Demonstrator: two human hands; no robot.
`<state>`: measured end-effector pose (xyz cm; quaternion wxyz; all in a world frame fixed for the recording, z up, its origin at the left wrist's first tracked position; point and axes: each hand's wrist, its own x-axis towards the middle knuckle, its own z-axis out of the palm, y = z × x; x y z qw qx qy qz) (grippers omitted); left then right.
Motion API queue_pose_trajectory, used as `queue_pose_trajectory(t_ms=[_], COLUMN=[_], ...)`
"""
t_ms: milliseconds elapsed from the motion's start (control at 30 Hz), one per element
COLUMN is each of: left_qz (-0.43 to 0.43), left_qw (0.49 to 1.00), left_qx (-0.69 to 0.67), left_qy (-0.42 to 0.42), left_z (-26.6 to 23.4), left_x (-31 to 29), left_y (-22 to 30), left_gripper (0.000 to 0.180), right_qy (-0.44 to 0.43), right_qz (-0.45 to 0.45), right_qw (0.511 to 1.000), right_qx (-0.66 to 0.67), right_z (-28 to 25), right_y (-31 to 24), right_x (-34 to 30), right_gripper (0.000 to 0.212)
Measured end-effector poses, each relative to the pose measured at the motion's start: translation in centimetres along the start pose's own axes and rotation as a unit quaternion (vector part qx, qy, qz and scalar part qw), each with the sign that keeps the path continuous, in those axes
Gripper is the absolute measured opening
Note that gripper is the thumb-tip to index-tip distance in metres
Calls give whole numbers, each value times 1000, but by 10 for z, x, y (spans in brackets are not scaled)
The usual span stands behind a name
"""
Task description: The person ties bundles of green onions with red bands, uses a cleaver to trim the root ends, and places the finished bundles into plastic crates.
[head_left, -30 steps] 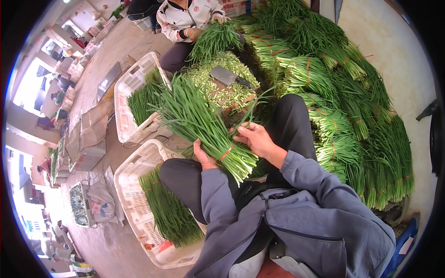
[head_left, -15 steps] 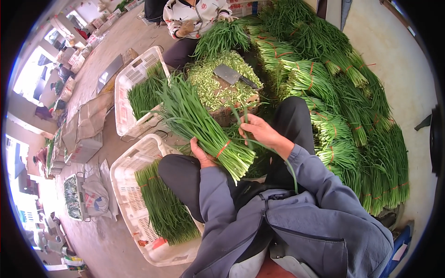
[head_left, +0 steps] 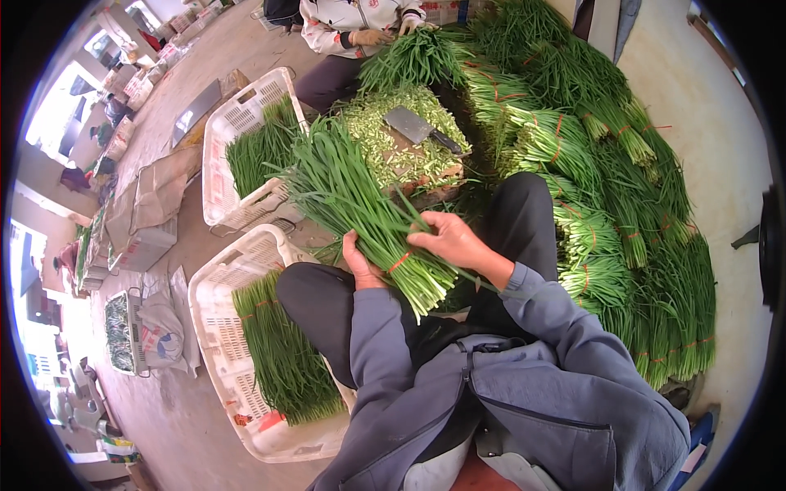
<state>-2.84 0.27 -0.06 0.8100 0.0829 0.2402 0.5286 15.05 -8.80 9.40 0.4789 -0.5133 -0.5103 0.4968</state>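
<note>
A thick bundle of garlic chives (head_left: 348, 190) lies slanted over my lap, its pale cut ends towards me and its leaves pointing far left. An orange band (head_left: 399, 262) circles it near the cut ends. My left hand (head_left: 360, 263) is closed around the bundle's left side from below. At its right side, my right hand (head_left: 455, 242) pinches a few loose chive leaves against the bundle, and one leaf trails under the wrist. Beyond the bundle, a cleaver (head_left: 409, 124) with a black handle rests on a chopping block (head_left: 426, 174) strewn with chopped chive ends.
Two white plastic crates (head_left: 214, 360) holding chives stand at my left. Banded chive bundles (head_left: 594, 233) are heaped along the wall at right. Across the block sits a person (head_left: 352, 29) in gloves, handling chives (head_left: 417, 57). Farther left are cardboard (head_left: 168, 192) and a small crate (head_left: 123, 331).
My right hand has come down and in against the bundle, bringing the loose leaves, earlier held apart from it, onto its side. The other person's hands have moved closer together.
</note>
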Motion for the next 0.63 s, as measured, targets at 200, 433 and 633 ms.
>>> queue_pose_trajectory(t_ms=[200,433,633], left_qz=[-70,3,-58], left_qw=[994,999,997], left_qx=[4,-17,16], left_qy=[-80,-37,-56], left_z=[5,-17,-5], left_x=[-1,19,-4], left_y=[-3,1,3], left_gripper=[54,54,63], right_qy=[16,-42,123], right_qz=[-147,34,100], right_qw=[952,996,964], right_qx=[-269,72,214], right_z=[7,3,-47], right_y=[9,-1,23], right_x=[9,-1,11], right_gripper=[28,13,12])
